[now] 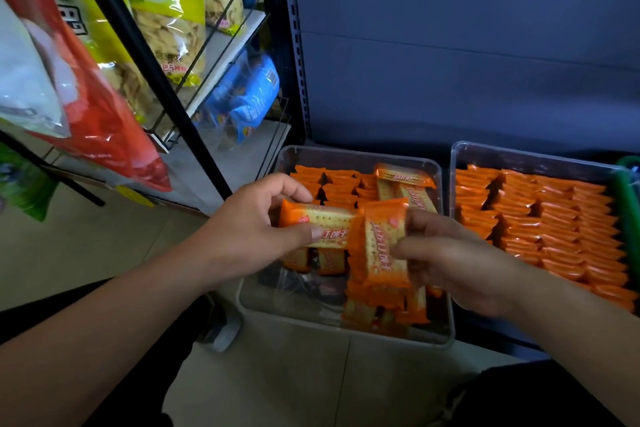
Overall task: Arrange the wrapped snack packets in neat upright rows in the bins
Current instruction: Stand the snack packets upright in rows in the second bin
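Two clear plastic bins stand side by side on a low shelf. The left bin (263, 302) holds orange cracker packets, some upright in rows at its back (337, 189), others loose and lying flat at the front (384, 312). Above this bin my left hand (252, 236) pinches one orange packet (320, 222) held sideways. My right hand (453, 260) grips a small stack of orange packets (382, 253) held on end. The right bin (460, 156) is filled with tight upright rows of the same orange packets (554, 222).
A black wire rack (162, 87) with large snack bags, yellow, red and blue, stands at the left. A dark blue back panel rises behind the bins. A green object (628, 198) lies at the right bin's far edge. Beige floor tiles lie below.
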### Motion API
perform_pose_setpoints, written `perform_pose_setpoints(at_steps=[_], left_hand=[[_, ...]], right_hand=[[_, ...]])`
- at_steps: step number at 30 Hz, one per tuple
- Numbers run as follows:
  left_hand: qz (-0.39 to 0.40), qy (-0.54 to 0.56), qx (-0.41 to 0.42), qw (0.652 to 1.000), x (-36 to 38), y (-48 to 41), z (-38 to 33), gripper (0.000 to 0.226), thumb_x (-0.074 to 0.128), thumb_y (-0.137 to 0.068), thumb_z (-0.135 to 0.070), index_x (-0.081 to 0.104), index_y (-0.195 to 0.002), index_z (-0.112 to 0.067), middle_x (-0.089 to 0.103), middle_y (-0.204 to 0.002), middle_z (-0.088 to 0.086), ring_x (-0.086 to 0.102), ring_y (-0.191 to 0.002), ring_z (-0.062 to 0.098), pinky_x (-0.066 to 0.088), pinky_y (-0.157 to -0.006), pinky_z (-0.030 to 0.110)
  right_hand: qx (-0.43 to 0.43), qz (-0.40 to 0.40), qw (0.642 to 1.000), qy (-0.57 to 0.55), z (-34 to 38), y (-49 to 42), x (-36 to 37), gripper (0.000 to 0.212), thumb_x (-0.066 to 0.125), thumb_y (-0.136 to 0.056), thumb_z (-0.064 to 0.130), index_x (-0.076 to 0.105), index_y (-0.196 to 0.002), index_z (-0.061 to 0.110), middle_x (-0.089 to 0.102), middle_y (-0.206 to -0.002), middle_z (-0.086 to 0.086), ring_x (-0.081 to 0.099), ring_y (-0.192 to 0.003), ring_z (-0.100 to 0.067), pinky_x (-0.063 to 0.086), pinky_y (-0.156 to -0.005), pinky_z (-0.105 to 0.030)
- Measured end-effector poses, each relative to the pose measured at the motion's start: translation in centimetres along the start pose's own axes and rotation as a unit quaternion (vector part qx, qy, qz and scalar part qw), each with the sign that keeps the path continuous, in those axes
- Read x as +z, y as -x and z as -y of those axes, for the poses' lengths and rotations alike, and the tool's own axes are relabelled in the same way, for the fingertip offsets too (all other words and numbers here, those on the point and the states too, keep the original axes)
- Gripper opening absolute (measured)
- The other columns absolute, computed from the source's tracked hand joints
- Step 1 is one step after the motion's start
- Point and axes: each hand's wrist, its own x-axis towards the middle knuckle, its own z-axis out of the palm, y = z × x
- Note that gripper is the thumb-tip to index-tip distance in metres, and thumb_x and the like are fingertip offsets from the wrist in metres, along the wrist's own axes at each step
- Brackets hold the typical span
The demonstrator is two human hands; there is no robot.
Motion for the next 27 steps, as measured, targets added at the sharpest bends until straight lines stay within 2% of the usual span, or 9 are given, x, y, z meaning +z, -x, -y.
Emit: perform_pose_setpoints(at_steps=[4,6,8,10,14,18,20,23,27], left_hand=[[0.008,0.001,0.029,1.0,-0.6,-0.4,-0.4,0.035,0.093,-0.076,-0.028,0.067,-0.099,-0.028,0.078,-0.091,-0.003,0.074,-0.084,0.018,0.062,-0.078,0.035],[0.006,-0.087,0.047,0.995,-1.7,-1.1,-0.2,0.031,0.094,-0.075,-0.026,0.069,-0.092,-0.028,0.076,-0.085,-0.007,0.072,-0.078,0.01,0.058,-0.071,0.031],[0.012,-0.252,0.069,0.965,-2.6,-2.0,1.1,0.027,0.091,-0.075,-0.033,0.068,-0.089,-0.032,0.071,-0.081,-0.011,0.066,-0.077,0.005,0.055,-0.067,0.031],[0.046,-0.359,0.091,0.928,-2.5,-2.7,3.0,0.025,0.085,-0.079,-0.036,0.068,-0.097,-0.036,0.066,-0.091,-0.015,0.063,-0.088,0.006,0.054,-0.074,0.035],[0.143,-0.427,0.129,0.884,-0.6,-4.1,6.7,0.022,0.069,-0.092,-0.026,0.069,-0.114,-0.032,0.056,-0.114,-0.009,0.058,-0.112,0.019,0.051,-0.09,0.039],[0.123,-0.509,0.167,0.836,0.7,-6.0,8.2,0.018,0.073,-0.088,-0.035,0.062,-0.1,-0.028,0.064,-0.106,-0.006,0.051,-0.116,0.018,0.03,-0.091,0.04],[0.122,-0.512,0.152,0.836,1.1,-6.6,9.0,0.019,0.076,-0.086,-0.036,0.062,-0.097,-0.027,0.063,-0.104,-0.005,0.05,-0.117,0.018,0.025,-0.091,0.041],[0.123,-0.519,0.145,0.833,1.7,-6.6,9.3,0.015,0.074,-0.085,-0.026,0.059,-0.086,-0.025,0.054,-0.09,-0.007,0.048,-0.112,0.021,0.025,-0.091,0.042],[0.096,-0.531,0.143,0.83,3.0,-6.5,8.9,0.021,0.068,-0.086,-0.015,0.052,-0.077,-0.026,0.048,-0.084,-0.006,0.044,-0.108,0.023,0.028,-0.093,0.047]], right_hand=[[-0.015,-0.014,0.999,0.028,0.2,0.1,0.9,0.022,0.068,-0.097,0.024,0.067,-0.119,0.025,0.08,-0.103,0.001,0.078,-0.095,-0.019,0.059,-0.093,-0.049],[-0.046,-0.03,0.996,0.075,0.4,-0.1,1.4,0.02,0.067,-0.098,0.029,0.064,-0.117,0.033,0.08,-0.097,0.008,0.077,-0.088,-0.012,0.06,-0.083,-0.041],[-0.073,-0.046,0.991,0.106,0.7,-0.5,1.7,0.024,0.07,-0.097,0.026,0.062,-0.115,0.039,0.079,-0.096,0.009,0.077,-0.087,-0.011,0.061,-0.082,-0.039],[-0.092,-0.059,0.983,0.147,0.9,-1.2,2.0,0.023,0.074,-0.093,0.022,0.067,-0.105,0.039,0.077,-0.097,0.002,0.075,-0.088,-0.012,0.063,-0.083,-0.04],[-0.136,-0.06,0.952,0.267,1.1,-3.1,3.3,0.013,0.075,-0.089,0.024,0.071,-0.096,0.034,0.071,-0.094,0.002,0.069,-0.079,-0.012,0.059,-0.069,-0.032],[-0.155,-0.04,0.929,0.333,0.7,-5.8,4.7,0.016,0.076,-0.092,0.027,0.073,-0.106,0.034,0.07,-0.1,0.016,0.065,-0.091,0.002,0.05,-0.075,-0.016],[-0.153,-0.057,0.9,0.403,-0.1,-7.3,4.8,0.018,0.077,-0.092,0.028,0.072,-0.109,0.033,0.068,-0.101,0.015,0.065,-0.095,-0.002,0.053,-0.077,-0.02],[-0.153,-0.086,0.809,0.56,-1.7,-9.1,4.7,0.03,0.074,-0.091,0.037,0.067,-0.121,0.034,0.067,-0.115,0.006,0.062,-0.109,-0.016,0.056,-0.09,-0.038],[-0.175,-0.089,0.73,0.654,-2.4,-10.3,5.5,0.036,0.071,-0.091,0.041,0.063,-0.125,0.03,0.063,-0.127,0.005,0.054,-0.123,-0.02,0.044,-0.101,-0.037]])
